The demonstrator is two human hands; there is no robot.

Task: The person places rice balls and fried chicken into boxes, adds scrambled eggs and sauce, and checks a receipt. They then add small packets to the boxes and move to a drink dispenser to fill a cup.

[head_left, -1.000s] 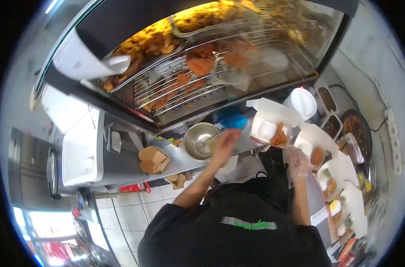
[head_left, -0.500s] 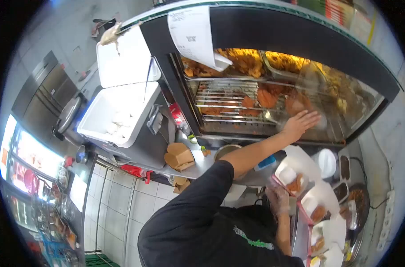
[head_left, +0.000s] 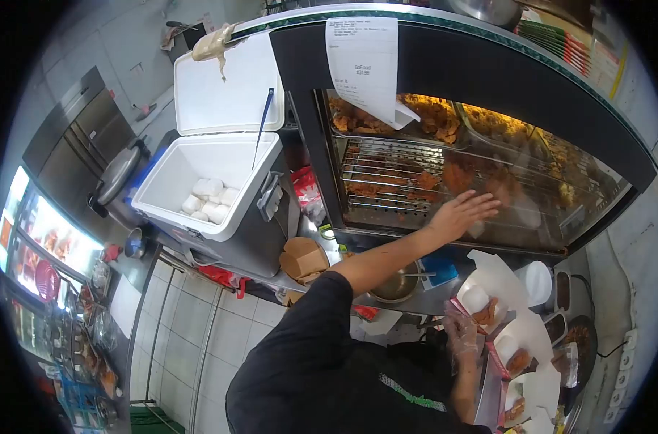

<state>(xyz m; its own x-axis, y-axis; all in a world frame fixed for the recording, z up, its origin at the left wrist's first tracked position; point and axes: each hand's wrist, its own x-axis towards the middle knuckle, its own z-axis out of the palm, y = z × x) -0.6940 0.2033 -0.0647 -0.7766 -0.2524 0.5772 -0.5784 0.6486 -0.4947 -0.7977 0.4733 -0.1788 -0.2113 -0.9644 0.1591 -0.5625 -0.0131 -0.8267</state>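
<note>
My left hand (head_left: 465,213) lies flat against the glass front (head_left: 510,210) of a warming cabinet, bare, with fingers stretched out. Behind the glass, pieces of fried chicken (head_left: 456,177) rest on a wire rack (head_left: 390,165), and more fill trays above. My right hand (head_left: 463,331), in a clear plastic glove, is low at the right with curled fingers. A dark, thin end pokes out beside it; I cannot tell what it belongs to. Close by stands an open paper box (head_left: 488,300) with white rice and a chicken piece. Further open boxes (head_left: 517,358) line up below it.
A receipt (head_left: 361,65) hangs on the cabinet's top frame. Left of it is an open cooler (head_left: 206,181) holding white wrapped bundles (head_left: 209,199). A brown carton (head_left: 304,258), a metal bowl (head_left: 395,286) and a blue packet (head_left: 437,269) sit on the counter. Sauce containers (head_left: 555,329) stand at the right.
My left hand has moved leftward across the glass, fingers still spread. The view has shifted, so the cabinet and cooler appear farther right and lower. My right hand stays beside the boxes.
</note>
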